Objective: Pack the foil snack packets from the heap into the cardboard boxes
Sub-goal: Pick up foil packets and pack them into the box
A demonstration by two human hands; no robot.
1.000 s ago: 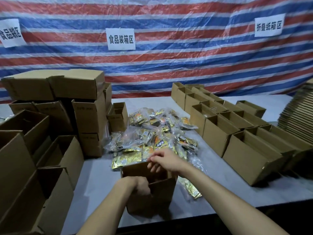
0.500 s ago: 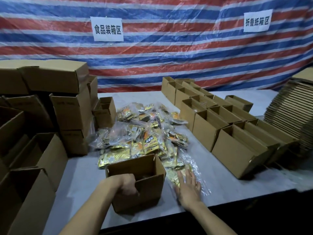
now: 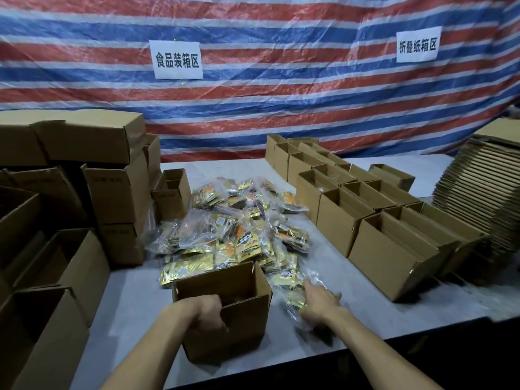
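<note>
Foil snack packets (image 3: 289,282), gold and glossy inside a clear plastic bag, lie under the stretched, fairly straight fingers (image 3: 311,288) of the right hand (image 3: 319,305), just right of the open cardboard box (image 3: 244,327). The left hand (image 3: 209,313) curls over that box's near wall and grips it. Behind the box the heap (image 3: 233,229) spreads over the grey table (image 3: 132,299): gold and orange sachets with dark labels, many bundled in crinkled clear bags. Open boxes (image 3: 394,249) stand in rows to its right, stacked boxes (image 3: 118,192) to its left.
</note>
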